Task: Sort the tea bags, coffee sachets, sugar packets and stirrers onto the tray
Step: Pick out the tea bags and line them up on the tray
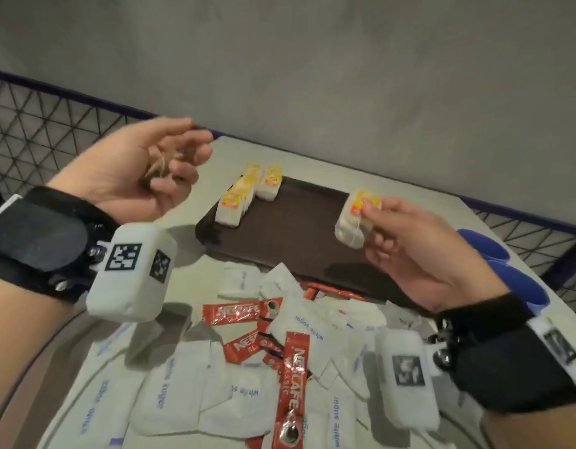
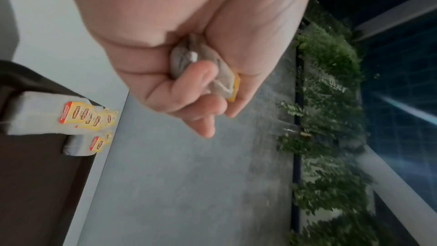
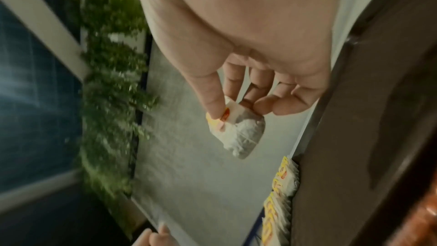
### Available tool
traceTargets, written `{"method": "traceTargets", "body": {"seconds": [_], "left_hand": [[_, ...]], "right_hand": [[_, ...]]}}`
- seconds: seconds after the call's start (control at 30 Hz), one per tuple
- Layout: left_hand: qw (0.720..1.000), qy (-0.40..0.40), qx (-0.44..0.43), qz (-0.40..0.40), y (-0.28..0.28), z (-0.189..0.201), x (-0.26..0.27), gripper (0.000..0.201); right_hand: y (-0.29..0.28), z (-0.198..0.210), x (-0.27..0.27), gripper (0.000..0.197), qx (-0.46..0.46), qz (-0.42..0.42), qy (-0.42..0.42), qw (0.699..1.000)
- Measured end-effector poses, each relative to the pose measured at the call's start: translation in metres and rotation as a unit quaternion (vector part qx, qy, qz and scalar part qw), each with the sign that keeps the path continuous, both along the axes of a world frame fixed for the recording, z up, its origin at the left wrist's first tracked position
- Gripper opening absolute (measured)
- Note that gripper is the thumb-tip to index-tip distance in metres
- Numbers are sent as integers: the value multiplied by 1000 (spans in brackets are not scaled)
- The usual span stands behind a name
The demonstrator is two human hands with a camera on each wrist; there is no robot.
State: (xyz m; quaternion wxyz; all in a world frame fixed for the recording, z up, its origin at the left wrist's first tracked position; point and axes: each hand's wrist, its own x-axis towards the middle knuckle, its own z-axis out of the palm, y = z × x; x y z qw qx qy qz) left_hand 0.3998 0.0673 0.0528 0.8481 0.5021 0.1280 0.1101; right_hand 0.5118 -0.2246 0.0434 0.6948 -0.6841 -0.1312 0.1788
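Note:
My left hand point(image 1: 179, 157) is raised left of the tray and grips a crumpled tea bag point(image 2: 203, 70) with a yellow tag; it is blurred in the head view. My right hand point(image 1: 367, 215) pinches a small stack of tea bags point(image 1: 353, 222) by their yellow tags point(image 3: 218, 119), above the right end of the dark brown tray point(image 1: 296, 234). Two rows of tea bags point(image 1: 241, 199) lie on the tray's far left corner. In front of the tray, white sugar packets point(image 1: 179, 393) and red coffee sachets point(image 1: 291, 377) lie mixed in a heap. No stirrers show.
Blue cups point(image 1: 500, 264) lie at the right table edge, under my right wrist. A wire mesh fence point(image 1: 37, 131) with a dark blue rail runs behind the pale table point(image 1: 393, 176), against a grey wall.

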Motion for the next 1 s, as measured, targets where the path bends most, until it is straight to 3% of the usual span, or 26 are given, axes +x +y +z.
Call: {"method": "traceTargets", "body": {"seconds": [0.1, 0.2, 0.4, 0.57, 0.77, 1.0], "left_hand": [[997, -19, -70, 27, 18, -10, 4, 17], [993, -11, -106, 52, 24, -22, 11, 19], [986, 4, -136, 91, 31, -38, 19, 11], [985, -8, -137, 109, 36, -37, 22, 10], [986, -4, -129, 106, 34, -40, 27, 11], [987, -8, -127, 100, 35, -39, 27, 12]], "right_hand": [[37, 9, 22, 19, -87, 34, -42, 995], [80, 13, 49, 9, -169, 94, -58, 979], [150, -6, 100, 24, -343, 151, -94, 922], [184, -17, 121, 25, -369, 136, -82, 916], [199, -20, 128, 6, -403, 87, -94, 906], [196, -23, 134, 32, -396, 63, -72, 913]]}}
